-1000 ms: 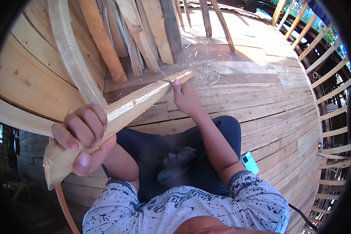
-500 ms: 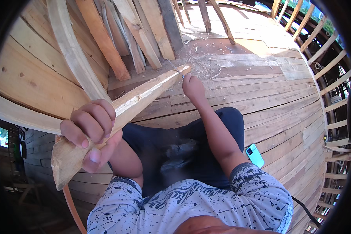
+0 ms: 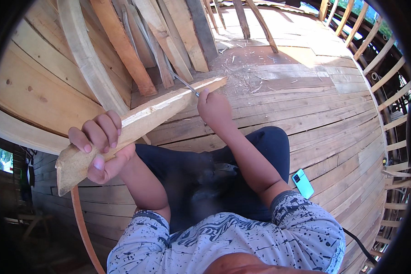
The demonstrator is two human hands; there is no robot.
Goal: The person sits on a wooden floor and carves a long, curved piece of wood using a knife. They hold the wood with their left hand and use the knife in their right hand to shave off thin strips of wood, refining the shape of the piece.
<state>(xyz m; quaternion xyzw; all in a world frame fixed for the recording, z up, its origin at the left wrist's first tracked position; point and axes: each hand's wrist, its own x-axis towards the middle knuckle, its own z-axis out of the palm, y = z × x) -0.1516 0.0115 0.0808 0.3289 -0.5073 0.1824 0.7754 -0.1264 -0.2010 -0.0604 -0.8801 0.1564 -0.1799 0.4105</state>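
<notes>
My left hand [image 3: 103, 133] is closed around the thick near end of a long wooden piece [image 3: 156, 119], its fingers over the top and its thumb along the lower side. The piece slants away to the right and narrows to a tip; a pale, freshly cut strip runs along its upper edge. My right hand [image 3: 214, 109] is a fist around the handle of a knife, which the fingers hide. The knife's narrow metal blade [image 3: 182, 81] lies across the wood's upper edge, short of the far tip.
Several planks [image 3: 123, 48] lean at the upper left beside a curved timber [image 3: 87, 59]. Wood shavings [image 3: 253, 82] litter the plank floor [image 3: 324, 114] beyond the tip. A light blue phone [image 3: 303, 183] lies right of my knee. Upright wooden ribs [image 3: 382, 75] line the right side.
My right hand and the knife have moved left and nearer along the wood, away from its tip. My left hand and the thick end have shifted slightly up and left.
</notes>
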